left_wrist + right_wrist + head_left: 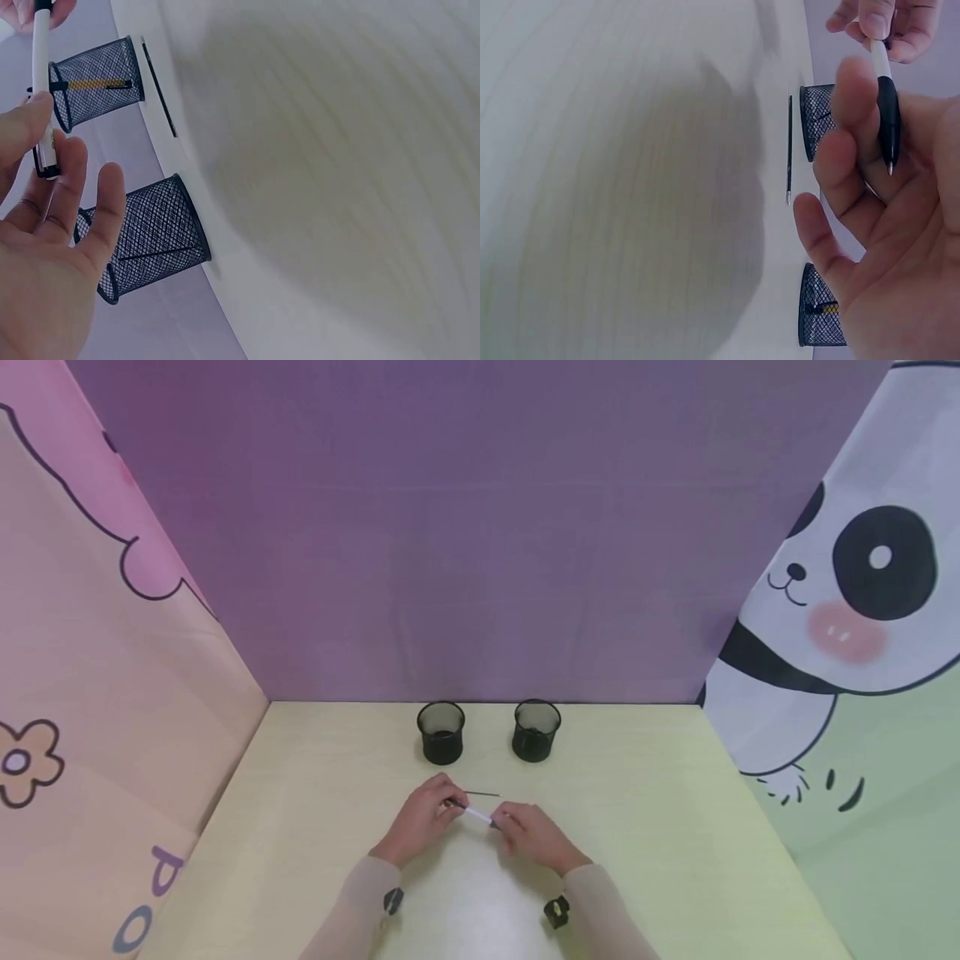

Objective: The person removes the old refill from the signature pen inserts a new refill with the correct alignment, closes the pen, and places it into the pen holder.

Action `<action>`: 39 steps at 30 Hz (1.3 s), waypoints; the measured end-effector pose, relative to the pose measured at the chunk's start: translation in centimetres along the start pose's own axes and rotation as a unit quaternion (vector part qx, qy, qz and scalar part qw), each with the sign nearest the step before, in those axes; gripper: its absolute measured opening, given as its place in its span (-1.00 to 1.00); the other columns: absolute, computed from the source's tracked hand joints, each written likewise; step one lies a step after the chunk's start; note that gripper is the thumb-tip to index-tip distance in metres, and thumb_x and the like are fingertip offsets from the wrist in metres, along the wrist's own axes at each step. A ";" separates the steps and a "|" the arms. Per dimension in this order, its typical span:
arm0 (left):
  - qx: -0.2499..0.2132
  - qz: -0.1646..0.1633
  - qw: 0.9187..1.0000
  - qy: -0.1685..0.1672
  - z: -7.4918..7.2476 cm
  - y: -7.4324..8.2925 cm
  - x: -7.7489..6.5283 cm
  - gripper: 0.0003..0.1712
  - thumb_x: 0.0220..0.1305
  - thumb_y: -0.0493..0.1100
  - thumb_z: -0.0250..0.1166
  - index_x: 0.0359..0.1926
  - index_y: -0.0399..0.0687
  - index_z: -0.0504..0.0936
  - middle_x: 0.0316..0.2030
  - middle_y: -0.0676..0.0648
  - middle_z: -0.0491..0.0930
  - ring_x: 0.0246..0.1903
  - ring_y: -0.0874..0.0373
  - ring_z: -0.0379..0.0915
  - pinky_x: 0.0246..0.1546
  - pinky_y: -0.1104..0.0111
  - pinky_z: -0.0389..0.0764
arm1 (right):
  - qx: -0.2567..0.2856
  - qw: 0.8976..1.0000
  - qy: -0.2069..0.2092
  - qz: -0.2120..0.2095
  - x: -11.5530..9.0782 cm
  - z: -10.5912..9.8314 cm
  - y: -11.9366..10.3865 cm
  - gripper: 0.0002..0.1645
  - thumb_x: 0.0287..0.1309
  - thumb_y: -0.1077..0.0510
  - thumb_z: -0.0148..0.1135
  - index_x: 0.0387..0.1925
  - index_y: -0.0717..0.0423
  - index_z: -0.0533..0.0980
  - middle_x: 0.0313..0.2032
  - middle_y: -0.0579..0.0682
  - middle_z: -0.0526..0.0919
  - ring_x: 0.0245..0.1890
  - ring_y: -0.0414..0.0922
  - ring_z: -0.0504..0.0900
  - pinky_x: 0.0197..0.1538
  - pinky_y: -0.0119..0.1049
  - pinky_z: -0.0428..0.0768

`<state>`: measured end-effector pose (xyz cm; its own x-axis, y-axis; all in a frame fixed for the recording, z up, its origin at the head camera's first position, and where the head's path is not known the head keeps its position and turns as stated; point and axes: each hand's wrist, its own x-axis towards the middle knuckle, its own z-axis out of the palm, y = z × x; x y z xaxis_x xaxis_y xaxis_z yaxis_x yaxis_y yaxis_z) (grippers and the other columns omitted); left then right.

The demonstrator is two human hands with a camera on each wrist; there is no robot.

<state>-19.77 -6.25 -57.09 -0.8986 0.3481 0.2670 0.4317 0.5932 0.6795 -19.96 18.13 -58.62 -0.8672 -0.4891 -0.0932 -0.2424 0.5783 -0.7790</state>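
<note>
A ballpoint pen (478,815) with a white barrel and a black grip spans both hands above the table. My left hand (423,818) pinches its clip end between thumb and fingers, as the left wrist view shows. At the other end, my right hand (536,835) holds the black grip (887,112); the metal tip sticks out past it. The right thumb is mostly hidden in the right wrist view. A thin dark pen refill (790,150) lies on the table just beyond the hands, touched by neither.
Two black mesh pen cups stand at the back. The left cup (442,747) has a thin dark stick inside; the right cup (532,747) holds a yellow-and-black pen (94,84). Behind them rises a purple wall (480,568), with printed panels on both sides.
</note>
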 end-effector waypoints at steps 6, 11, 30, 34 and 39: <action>-0.015 0.001 1.000 -0.002 0.0 0.0 0.1 -0.84 0.28 -0.30 0.41 -0.19 0.06 0.71 -0.22 0.17 0.54 -0.13 0.28 0.58 0.03 0.28 0.64 | 0.034 0.999 -0.023 0.003 0.0 0.0 -0.1 -0.65 0.55 -0.05 0.01 -0.11 0.02 0.65 -0.52 -0.11 0.67 -0.55 -0.25 0.46 -0.39 -0.36 0.44; -0.022 0.014 1.000 0.016 0.3 0.2 0.5 -0.81 0.25 -0.34 0.42 -0.15 0.00 0.71 -0.17 0.10 0.60 -0.13 0.21 0.60 0.00 0.24 0.66 | 0.040 0.999 -0.034 -0.006 -0.1 0.1 -0.3 -0.66 0.53 -0.06 0.05 -0.17 0.05 0.64 -0.49 -0.09 0.70 -0.54 -0.31 0.44 -0.39 -0.40 0.43; -0.126 0.024 0.990 0.058 1.6 1.8 1.6 -0.51 0.22 -0.46 0.40 0.16 -0.18 0.57 0.16 -0.17 0.60 0.04 -0.06 0.65 0.12 0.17 0.66 | 0.023 0.999 0.008 -0.025 0.3 0.4 -0.2 -0.74 0.44 -0.06 0.19 -0.17 0.00 0.67 -0.29 -0.21 0.73 -0.18 -0.22 0.64 0.06 -0.12 0.59; -0.138 -0.024 0.989 0.054 1.5 2.2 1.6 -0.40 0.27 -0.37 0.39 0.31 -0.08 0.47 0.29 -0.14 0.52 0.08 -0.09 0.64 0.15 0.11 0.64 | 0.019 0.999 0.025 -0.017 0.3 0.4 -0.1 -0.80 0.41 -0.02 0.22 -0.19 -0.04 0.68 -0.23 -0.22 0.73 -0.09 -0.19 0.66 0.18 -0.01 0.58; -0.146 -0.062 0.987 0.042 1.5 2.0 1.4 -0.44 0.36 -0.25 0.35 0.34 -0.08 0.45 0.30 -0.17 0.53 0.12 -0.18 0.61 0.16 -0.07 0.59 | 0.015 0.999 0.032 -0.006 0.2 -0.2 -0.2 -0.82 0.41 0.01 0.23 -0.24 -0.02 0.67 -0.31 -0.22 0.71 -0.20 -0.21 0.62 0.07 -0.10 0.59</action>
<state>-20.03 -3.48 -56.33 -0.9515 0.2184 0.2169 0.2888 0.3896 0.8746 -20.19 18.03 -58.42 -0.8901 -0.4535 -0.0443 -0.2417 0.5523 -0.7979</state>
